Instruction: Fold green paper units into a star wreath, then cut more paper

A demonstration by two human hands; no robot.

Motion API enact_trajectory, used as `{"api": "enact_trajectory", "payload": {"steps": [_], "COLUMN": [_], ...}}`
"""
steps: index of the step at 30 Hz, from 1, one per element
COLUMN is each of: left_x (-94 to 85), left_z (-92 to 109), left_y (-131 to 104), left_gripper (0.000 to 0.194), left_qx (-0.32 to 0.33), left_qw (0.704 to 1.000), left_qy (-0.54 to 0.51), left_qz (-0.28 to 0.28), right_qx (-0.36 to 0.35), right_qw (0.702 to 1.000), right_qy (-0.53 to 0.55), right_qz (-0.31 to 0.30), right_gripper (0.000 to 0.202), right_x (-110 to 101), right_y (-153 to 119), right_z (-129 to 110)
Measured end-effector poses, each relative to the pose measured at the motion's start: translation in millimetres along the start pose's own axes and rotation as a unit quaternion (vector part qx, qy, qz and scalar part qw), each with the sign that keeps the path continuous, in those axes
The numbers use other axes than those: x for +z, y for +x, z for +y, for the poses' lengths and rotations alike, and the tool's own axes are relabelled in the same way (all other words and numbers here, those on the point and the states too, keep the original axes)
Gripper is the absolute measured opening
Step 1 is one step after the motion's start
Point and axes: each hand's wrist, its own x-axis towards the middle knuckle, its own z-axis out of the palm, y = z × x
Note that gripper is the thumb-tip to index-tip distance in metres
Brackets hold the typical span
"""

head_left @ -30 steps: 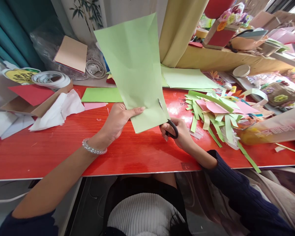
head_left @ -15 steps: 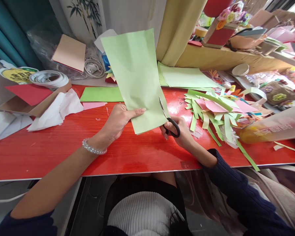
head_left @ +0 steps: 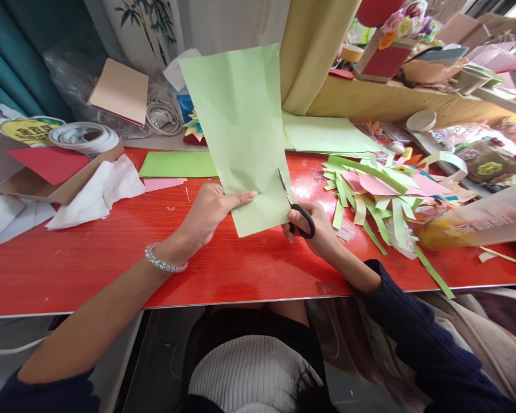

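A tall sheet of light green paper (head_left: pixel 241 115) is held up over the red table, its top leaning away. My left hand (head_left: pixel 206 215) pinches its lower left part, thumb on the near face and fingers behind. Black-handled scissors (head_left: pixel 306 222) are in my right hand (head_left: pixel 320 232), with fingers through the loops. One blade lies in front of the sheet near its lower right edge, pointing up. The other blade is hidden, apparently behind the paper.
Cut green and pink strips (head_left: pixel 382 195) lie heaped on the right of the red table (head_left: pixel 112 269). More light green sheets (head_left: pixel 327 135) lie at the back, and a bright green piece (head_left: pixel 178 164) sits left of centre. A cardboard box (head_left: pixel 60 186) with tape rolls (head_left: pixel 83 137) stands far left.
The green sheet has turned slightly, its top shifting a little right and up. The scissors and both hands stay nearly in place.
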Motion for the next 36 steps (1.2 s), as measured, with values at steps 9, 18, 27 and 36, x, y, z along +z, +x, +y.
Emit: {"api": "enact_trajectory", "payload": {"steps": [9, 18, 27, 36], "left_x": [2.5, 3.6, 3.1, 1.9], "left_z": [0, 2, 1, -2], "left_y": [-1, -2, -2, -2], "left_gripper": [0.038, 0.038, 0.037, 0.036], "left_qx": [-0.022, -0.043, -0.056, -0.056], "left_qw": [1.0, 0.999, 0.998, 0.998], "left_qy": [-0.012, -0.024, -0.023, -0.029], "left_qz": [-0.002, -0.011, -0.014, -0.024], "right_qx": [0.017, 0.016, 0.019, 0.016], "right_qw": [0.999, 1.0, 0.999, 0.999], "right_qy": [-0.013, 0.005, 0.026, 0.009], "right_qz": [0.027, 0.025, 0.036, 0.051], "right_gripper": [0.047, 0.048, 0.048, 0.049], "right_x": [4, 3, 6, 4], "right_y": [0, 3, 5, 9], "right_z": [-3, -3, -9, -13]}}
